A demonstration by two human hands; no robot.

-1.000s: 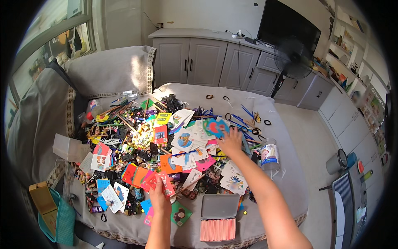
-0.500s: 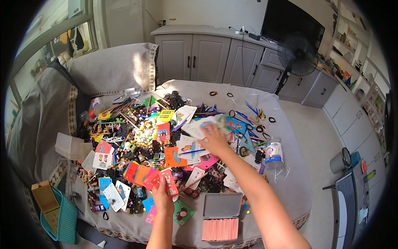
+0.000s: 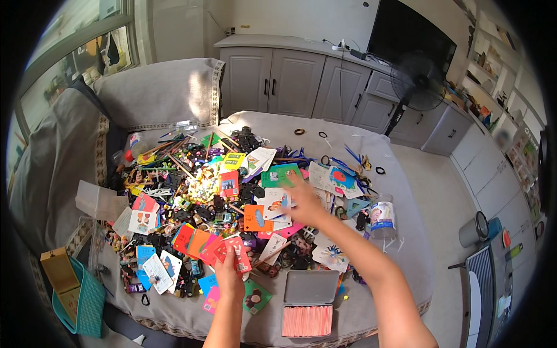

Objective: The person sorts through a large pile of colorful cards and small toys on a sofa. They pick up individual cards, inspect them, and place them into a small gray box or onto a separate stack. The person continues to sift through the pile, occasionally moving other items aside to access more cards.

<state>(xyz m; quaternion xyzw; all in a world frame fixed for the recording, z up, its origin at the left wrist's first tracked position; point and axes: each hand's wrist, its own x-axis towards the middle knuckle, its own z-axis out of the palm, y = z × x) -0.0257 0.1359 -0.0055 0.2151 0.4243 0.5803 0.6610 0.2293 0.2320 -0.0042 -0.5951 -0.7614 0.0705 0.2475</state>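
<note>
My left hand (image 3: pixel 228 281) grips a small stack of red picture cards (image 3: pixel 241 255) at the near side of a big mixed pile. Over the pile's right half, my right hand (image 3: pixel 308 207) is smeared by motion, so its fingers cannot be read clearly. Beneath its fingertips lie white picture cards (image 3: pixel 271 203) and an orange card (image 3: pixel 254 220). Just beyond it is a green card (image 3: pixel 276 176). A hinged box (image 3: pixel 310 286) stands with its lid up near my right forearm, packed with pink-edged cards (image 3: pixel 307 322).
The pile of small toys, pencils and cards covers much of the grey cloth (image 3: pixel 400 278). A clear plastic jar (image 3: pixel 383 217) stands at its right. A teal basket (image 3: pixel 87 307) is at the lower left. A black fan (image 3: pixel 416 84) stands beyond the far right corner.
My right hand has shifted slightly on the pile. The white card near it now lies farther right, and the green card shows. My left hand still holds the red cards.
</note>
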